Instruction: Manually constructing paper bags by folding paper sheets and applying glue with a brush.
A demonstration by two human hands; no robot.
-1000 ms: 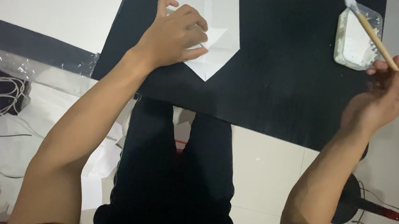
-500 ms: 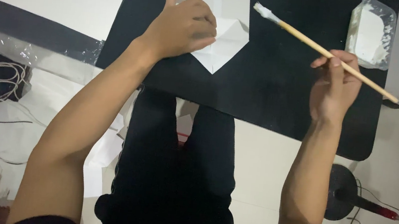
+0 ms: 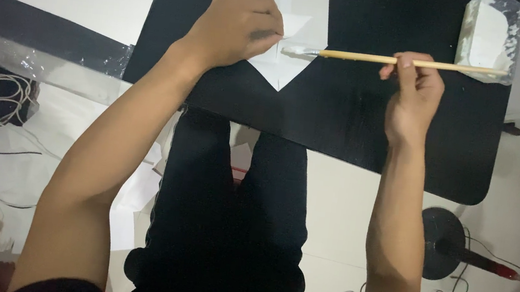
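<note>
Left hand is pressing fingers down on the folded white paper on the black mat; right hand is pinching the glue brush, tip touching the flap. Paper's probably shifting if that press slackens, smearing paste.

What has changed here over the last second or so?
The right hand swung the brush leftward, away from the white tub, and levelled it so its white tip now meets the folded white paper. The left hand stayed pressed on the paper, on the black board.
</note>
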